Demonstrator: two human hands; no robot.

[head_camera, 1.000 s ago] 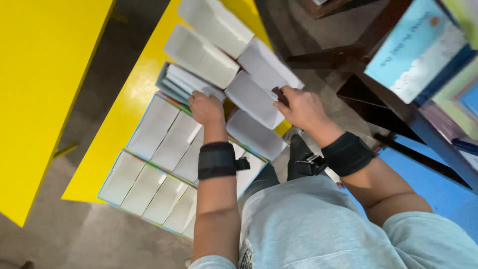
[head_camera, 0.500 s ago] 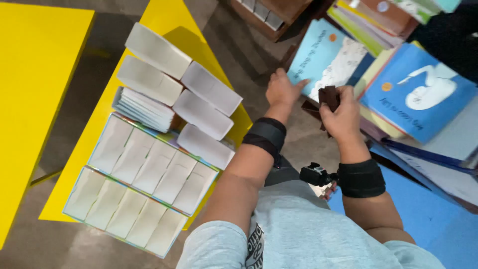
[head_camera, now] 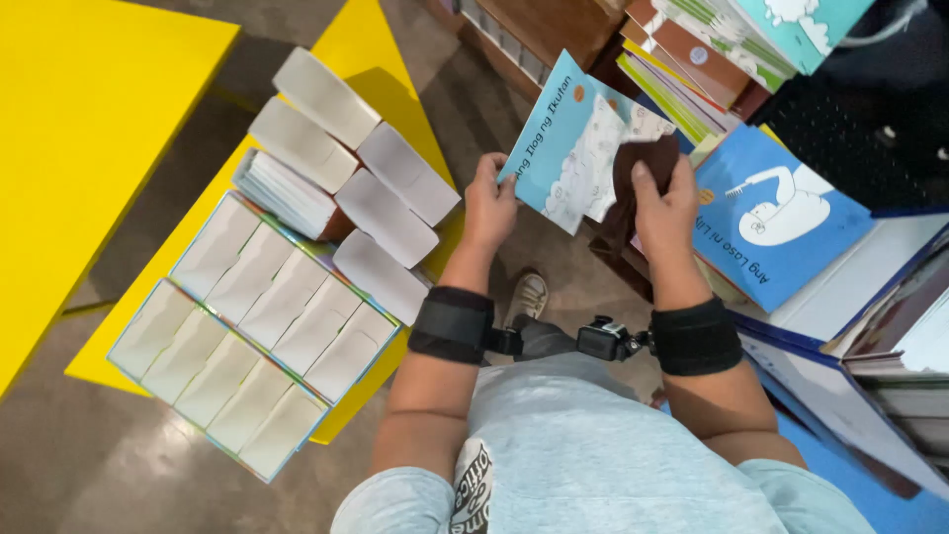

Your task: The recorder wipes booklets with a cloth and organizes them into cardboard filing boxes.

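Closest to the camera, the person's forearms, each wrapped in a black wrist strap (head_camera: pixel 452 324), reach up from a light blue shirt (head_camera: pixel 593 445). The left hand (head_camera: pixel 488 205) pinches the lower left edge of a thin light-blue picture book (head_camera: pixel 563 138), fingers closed on it, while the right hand (head_camera: pixel 664 201) is closed around a dark brown cloth (head_camera: pixel 638 173) pressed against the book's right side. Farther out, stacks of books (head_camera: pixel 297 247) rest on a yellow table (head_camera: pixel 376 59) to the left, and a blue book with a white animal (head_camera: pixel 771 213) lies just right of the right hand.

left hand (head_camera: pixel 489 203) pinching, right hand (head_camera: pixel 664 203) gripping
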